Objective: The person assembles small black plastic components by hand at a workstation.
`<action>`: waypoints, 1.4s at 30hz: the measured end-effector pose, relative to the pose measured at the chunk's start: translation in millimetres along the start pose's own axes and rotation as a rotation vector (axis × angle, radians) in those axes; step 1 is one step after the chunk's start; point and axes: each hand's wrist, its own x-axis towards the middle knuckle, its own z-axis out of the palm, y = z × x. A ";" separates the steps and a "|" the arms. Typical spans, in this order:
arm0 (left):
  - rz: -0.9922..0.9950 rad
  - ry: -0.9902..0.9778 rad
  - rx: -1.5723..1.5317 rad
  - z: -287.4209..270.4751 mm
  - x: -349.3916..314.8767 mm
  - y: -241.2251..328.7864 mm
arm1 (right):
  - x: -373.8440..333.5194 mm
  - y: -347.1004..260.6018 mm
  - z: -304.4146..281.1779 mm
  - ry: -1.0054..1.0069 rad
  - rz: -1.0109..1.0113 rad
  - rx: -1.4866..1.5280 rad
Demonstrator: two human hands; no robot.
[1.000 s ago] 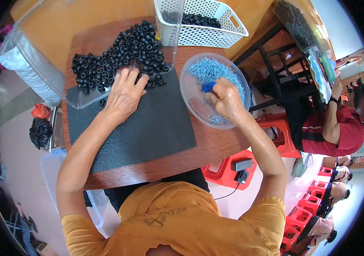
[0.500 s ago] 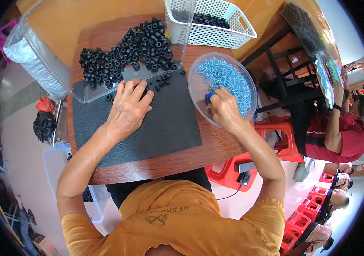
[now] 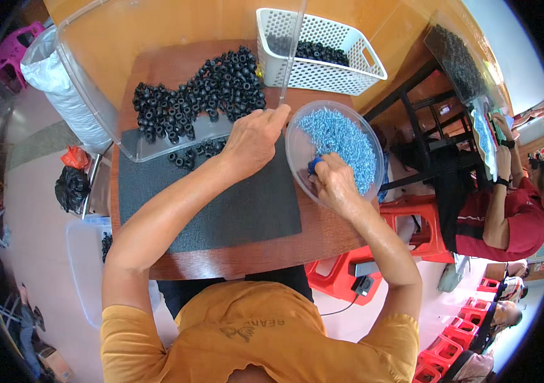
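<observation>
Head view: blue shiny pieces (image 3: 342, 137) seem light, slippery; I'd pinch their middles. Left hand's (image 3: 251, 142) and right hand's (image 3: 334, 181) grips, I cannot tell.

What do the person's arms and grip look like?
Short mustard-yellow sleeves end above the elbows; forearms are bare. The left grip and right grip show no gloves, nor the wrists any watch. Whether the blue piece at the right one is worn is unclear.

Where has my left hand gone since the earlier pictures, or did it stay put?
Yes, it moved: your left hand has gone rightward across the dark mat, closer to the clear bowl.
</observation>
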 end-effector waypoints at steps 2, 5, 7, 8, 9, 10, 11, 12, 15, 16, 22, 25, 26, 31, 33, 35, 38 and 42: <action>0.022 -0.005 0.023 7.5 1.2 -5.0 | -0.4 -1.0 -1.2 -0.011 -0.006 -0.014; 0.010 -0.026 0.033 14.5 -6.6 -3.3 | 5.7 -2.5 -11.5 0.065 0.004 0.060; 0.000 -0.014 -0.007 18.7 -12.2 2.7 | 18.2 4.3 -18.8 0.141 0.044 0.057; -0.001 -0.035 -0.046 20.8 -15.2 5.4 | 26.8 8.5 -21.6 0.214 0.085 0.054; -0.006 -0.054 -0.084 21.8 -18.6 7.6 | 37.0 11.6 -23.5 0.210 0.080 0.057; 0.004 -0.073 -0.049 20.3 -19.6 12.8 | 46.9 15.0 -26.7 0.227 0.095 0.044; 0.004 -0.069 -0.044 21.0 -21.9 16.9 | 57.0 18.6 -27.4 0.242 0.109 0.033; 0.007 -0.062 -0.046 21.6 -23.0 20.1 | 68.7 21.6 -25.7 0.269 0.105 0.071; 0.000 -0.054 -0.038 23.4 -26.3 32.1 | 96.3 26.4 -17.5 0.240 0.039 0.078; 0.013 -0.059 -0.024 23.9 -27.5 35.9 | 102.6 30.7 -10.9 0.178 0.044 0.045; 0.104 -0.061 0.098 19.9 -36.0 39.8 | 129.8 18.7 5.0 -0.149 0.097 -0.182; 0.194 -0.096 0.153 19.8 -42.6 47.9 | 138.0 14.6 7.4 -0.242 0.133 -0.255; 0.234 -0.084 0.192 20.8 -44.7 49.8 | 140.2 13.3 7.8 -0.280 0.153 -0.294; 0.260 -0.057 0.229 29.6 -51.0 59.9 | 139.3 19.9 18.9 -0.328 0.184 -0.325; 0.314 -0.038 0.219 33.0 -51.2 62.9 | 139.9 20.7 20.1 -0.347 0.190 -0.321; 0.290 -0.047 0.211 33.9 -52.4 63.2 | 143.4 17.5 18.3 -0.416 0.283 -0.196; 0.275 -0.056 0.193 33.9 -54.0 63.2 | 147.8 19.8 17.4 -0.488 0.322 -0.169; 0.280 -0.055 0.215 35.0 -55.0 66.1 | 147.6 40.2 26.0 -0.503 0.348 -0.125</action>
